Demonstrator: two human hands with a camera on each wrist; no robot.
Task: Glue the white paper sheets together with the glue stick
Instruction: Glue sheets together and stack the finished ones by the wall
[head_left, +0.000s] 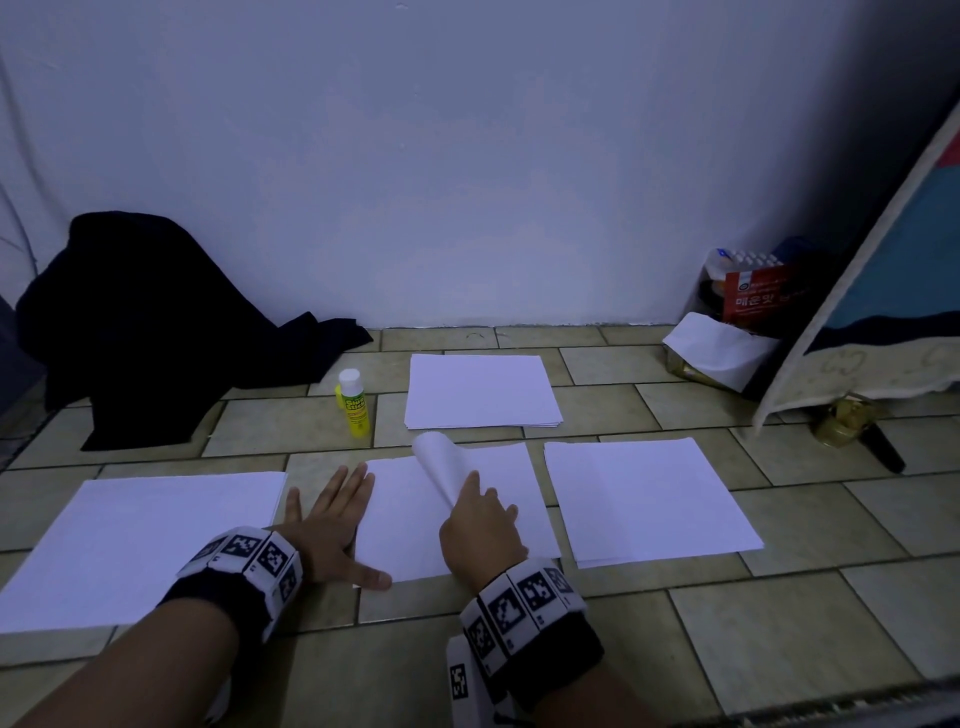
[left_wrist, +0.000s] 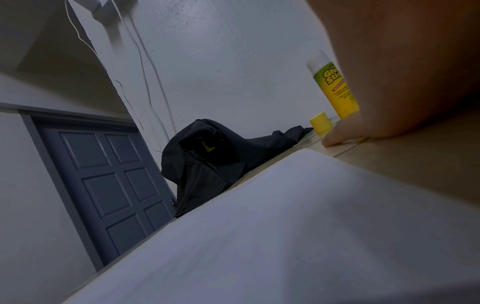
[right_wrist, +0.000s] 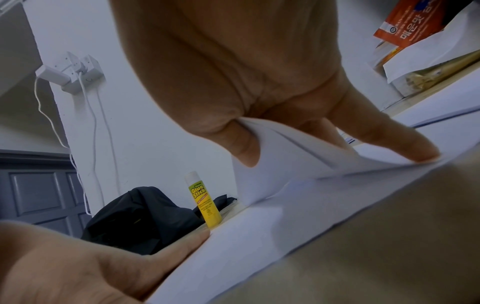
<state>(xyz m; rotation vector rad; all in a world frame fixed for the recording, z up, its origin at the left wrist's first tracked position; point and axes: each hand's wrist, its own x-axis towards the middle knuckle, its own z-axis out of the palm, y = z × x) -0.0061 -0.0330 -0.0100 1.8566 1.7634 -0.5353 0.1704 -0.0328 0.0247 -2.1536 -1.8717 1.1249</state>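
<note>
Pinning the near-left corner of the middle white paper sheet (head_left: 405, 525) to the tiled floor, the left hand (head_left: 327, 525) lies flat and spread, so the right hand (head_left: 480, 527) can pinch its curled top sheet (head_left: 439, 460) (peeling it back); the yellow glue stick (head_left: 353, 402) stands uncapped just beyond, to the far left.

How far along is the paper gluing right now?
Done: the glue stick stands uncapped, its yellow cap beside it. In hand: the left hand presses the middle sheets flat while the right hand pinches the curled top sheet. Left: whether glue is on cannot be told; other stacks wait.
</note>
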